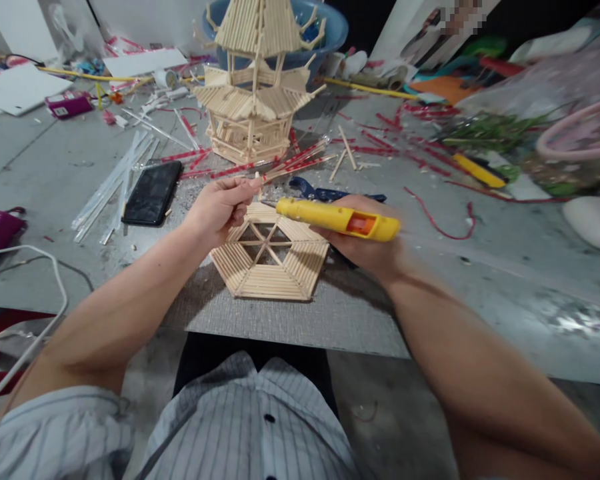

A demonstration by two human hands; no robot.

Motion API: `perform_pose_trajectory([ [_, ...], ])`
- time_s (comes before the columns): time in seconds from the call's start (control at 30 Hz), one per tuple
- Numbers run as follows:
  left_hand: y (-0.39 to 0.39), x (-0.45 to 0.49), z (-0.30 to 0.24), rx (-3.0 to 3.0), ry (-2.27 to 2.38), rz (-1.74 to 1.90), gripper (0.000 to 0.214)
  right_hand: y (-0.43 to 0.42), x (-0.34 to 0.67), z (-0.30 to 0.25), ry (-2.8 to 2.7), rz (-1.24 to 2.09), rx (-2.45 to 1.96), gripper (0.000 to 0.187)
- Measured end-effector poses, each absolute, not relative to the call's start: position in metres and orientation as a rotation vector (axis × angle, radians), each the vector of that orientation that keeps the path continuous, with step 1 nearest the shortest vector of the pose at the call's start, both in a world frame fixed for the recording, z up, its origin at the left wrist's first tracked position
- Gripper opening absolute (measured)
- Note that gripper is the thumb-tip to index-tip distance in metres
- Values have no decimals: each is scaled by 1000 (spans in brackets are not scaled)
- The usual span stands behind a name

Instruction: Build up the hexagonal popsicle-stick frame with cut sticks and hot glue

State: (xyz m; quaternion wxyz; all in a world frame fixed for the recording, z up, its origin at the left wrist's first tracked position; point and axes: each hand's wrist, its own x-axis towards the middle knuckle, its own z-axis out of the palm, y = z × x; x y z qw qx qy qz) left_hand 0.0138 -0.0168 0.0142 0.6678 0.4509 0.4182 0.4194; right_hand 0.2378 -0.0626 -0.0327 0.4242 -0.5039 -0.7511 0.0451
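Note:
My left hand point(219, 208) pinches a short wooden stick point(258, 180) just above the far edge of a flat hexagonal panel of glued sticks point(269, 263). My right hand point(363, 245) grips a yellow glue gun point(337, 218), its nozzle pointing left toward the stick. The hexagonal panel lies on a grey mat point(340, 313) right in front of me. Behind it stands a tiered pagoda model of wooden sticks point(253, 93).
A black phone point(153, 192) lies left of the panel beside clear glue sticks point(113, 183). Blue pliers point(325, 193) sit behind the gun. Red strips and loose sticks point(345, 157) litter the floor. A blue basin point(330, 30) stands behind the pagoda; a white cable point(50, 267) runs at left.

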Motion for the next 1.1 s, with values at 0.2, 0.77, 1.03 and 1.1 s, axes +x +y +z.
perform_pose_trajectory([
  [0.2,-18,14,15,1022,949,941,25,-63,237,-32,-1858,174,-1239,21],
  [0.77,-19,16,18,1019,977,943,26,-63,236,-28,-1833,196,-1294,33],
  [1.03,-18,15,16,1033,950,940,24,-62,236,-28,-1822,166,-1294,40],
  [1.1,-18,15,16,1033,948,943,24,-62,236,-28,-1819,153,-1298,40],
])
